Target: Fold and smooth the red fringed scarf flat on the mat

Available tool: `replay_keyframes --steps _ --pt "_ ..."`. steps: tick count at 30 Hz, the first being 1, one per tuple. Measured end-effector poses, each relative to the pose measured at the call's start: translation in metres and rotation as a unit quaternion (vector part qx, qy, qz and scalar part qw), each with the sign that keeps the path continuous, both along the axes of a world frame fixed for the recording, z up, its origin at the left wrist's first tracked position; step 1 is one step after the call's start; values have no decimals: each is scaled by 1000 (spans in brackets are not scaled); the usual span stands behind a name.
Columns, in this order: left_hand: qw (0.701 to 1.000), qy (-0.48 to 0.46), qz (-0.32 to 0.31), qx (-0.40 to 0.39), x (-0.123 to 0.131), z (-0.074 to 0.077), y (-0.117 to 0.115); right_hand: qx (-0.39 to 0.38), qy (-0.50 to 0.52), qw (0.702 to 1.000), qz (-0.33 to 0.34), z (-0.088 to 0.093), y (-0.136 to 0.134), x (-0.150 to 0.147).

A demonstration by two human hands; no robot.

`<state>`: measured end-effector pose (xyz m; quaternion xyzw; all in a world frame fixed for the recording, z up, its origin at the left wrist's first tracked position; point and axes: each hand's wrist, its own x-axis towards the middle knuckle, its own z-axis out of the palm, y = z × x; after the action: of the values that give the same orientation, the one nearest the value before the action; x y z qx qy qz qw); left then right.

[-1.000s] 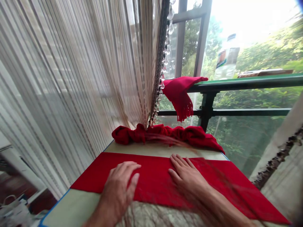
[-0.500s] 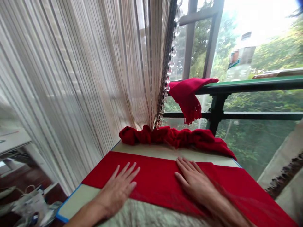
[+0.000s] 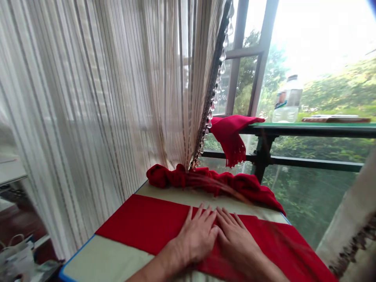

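A red cloth, likely a scarf, lies flat in a long band across the pale board with a blue edge. My left hand rests palm down on the red cloth, fingers stretched out. Beside it, my right hand also lies flat on the cloth, and the two hands meet near the thumbs. Behind the band, a bunched red cloth sits along the board's far edge. Neither hand grips anything.
Sheer striped curtains with a beaded edge hang at the left and reach the board. A fringed red scarf drapes over the green railing. On that railing stands a clear bottle. Bags lie on the floor at lower left.
My left hand has slid right across the cloth until it lies against my right hand. The view has tilted up slightly, so the railing and board appear lower.
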<state>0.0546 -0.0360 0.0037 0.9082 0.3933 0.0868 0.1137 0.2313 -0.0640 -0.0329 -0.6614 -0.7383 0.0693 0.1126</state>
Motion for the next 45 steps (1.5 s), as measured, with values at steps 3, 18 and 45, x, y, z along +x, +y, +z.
replay_keyframes --steps 3,18,45 --pt "1000 15 12 -5 -5 -10 6 0 5 1000 4 9 -4 -2" --pt "996 -4 -60 73 -39 -3 49 54 94 994 -13 19 -4 -5" --pt "983 -25 -176 -36 20 -16 27 6 19 994 -109 26 -44 15"
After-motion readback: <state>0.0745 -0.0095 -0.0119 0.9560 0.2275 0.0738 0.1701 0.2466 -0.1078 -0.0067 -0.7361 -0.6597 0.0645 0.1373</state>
